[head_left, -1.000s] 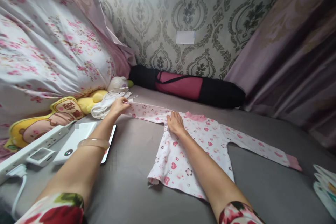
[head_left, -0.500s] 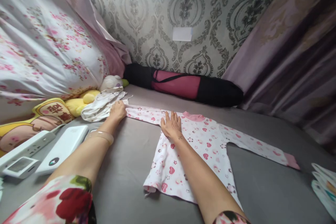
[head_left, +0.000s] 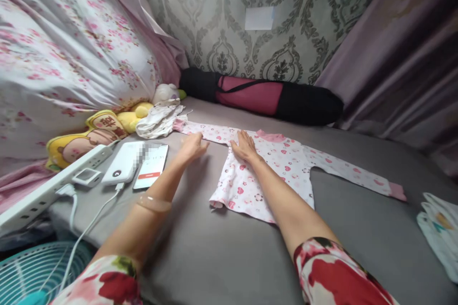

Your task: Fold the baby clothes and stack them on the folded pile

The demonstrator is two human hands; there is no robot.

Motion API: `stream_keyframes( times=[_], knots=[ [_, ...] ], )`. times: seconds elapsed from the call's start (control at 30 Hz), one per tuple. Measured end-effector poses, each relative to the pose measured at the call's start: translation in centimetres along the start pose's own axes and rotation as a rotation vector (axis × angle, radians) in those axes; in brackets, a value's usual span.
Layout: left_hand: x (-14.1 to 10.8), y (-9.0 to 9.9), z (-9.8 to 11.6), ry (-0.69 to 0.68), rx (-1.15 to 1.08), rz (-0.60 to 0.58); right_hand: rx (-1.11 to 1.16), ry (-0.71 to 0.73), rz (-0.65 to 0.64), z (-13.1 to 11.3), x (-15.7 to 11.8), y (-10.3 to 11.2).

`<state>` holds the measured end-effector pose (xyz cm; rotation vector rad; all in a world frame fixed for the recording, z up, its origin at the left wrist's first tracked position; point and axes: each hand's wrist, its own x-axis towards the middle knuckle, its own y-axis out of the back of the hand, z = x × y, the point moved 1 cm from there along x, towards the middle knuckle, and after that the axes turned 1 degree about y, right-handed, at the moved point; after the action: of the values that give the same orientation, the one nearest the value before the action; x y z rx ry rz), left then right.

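A small white shirt [head_left: 272,171] with pink hearts and a pink collar lies spread on the grey sheet, both sleeves stretched out sideways. My right hand [head_left: 245,146] rests flat near its left shoulder, fingers spread. Just below the left sleeve, my left hand [head_left: 194,147] is off the cloth, slightly blurred, its fingers apart and holding nothing. The left sleeve's pink cuff [head_left: 179,124] touches a crumpled white cloth [head_left: 159,119].
Left of my arms lie a phone [head_left: 152,167], a white power bank [head_left: 123,163], a power strip [head_left: 53,186] and plush toys [head_left: 89,140]. A long black and pink bag [head_left: 250,96] lies along the wall. Folded cloths [head_left: 440,228] sit at the right edge.
My left hand has let go of the left cuff and moved right and toward me. My right hand stays on the shirt. The view has tilted down, showing the phone and a fan.
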<state>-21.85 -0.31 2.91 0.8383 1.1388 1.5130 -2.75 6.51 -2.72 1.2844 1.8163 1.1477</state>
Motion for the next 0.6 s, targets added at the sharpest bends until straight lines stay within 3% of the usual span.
stream_keyframes(
  times=[0.13,0.3,0.47,0.6],
  knots=[
    [-5.6,0.0,-0.1,-0.104,-0.241,-0.298,-0.014,0.058,-0.088,0.0,-3.7,0.1],
    [-10.3,-0.3,-1.6,-0.182,-0.465,-0.493,-0.026,0.127,-0.226,-0.5,-10.4,0.9],
    [-12.6,-1.0,-2.0,-0.251,-0.504,-0.564,0.01,0.279,-0.278,-1.3,-16.2,2.8],
    [-13.1,-1.7,-2.1,-0.317,-0.456,-0.445,0.055,0.403,-0.146,-2.8,-19.0,3.1]
  ],
)
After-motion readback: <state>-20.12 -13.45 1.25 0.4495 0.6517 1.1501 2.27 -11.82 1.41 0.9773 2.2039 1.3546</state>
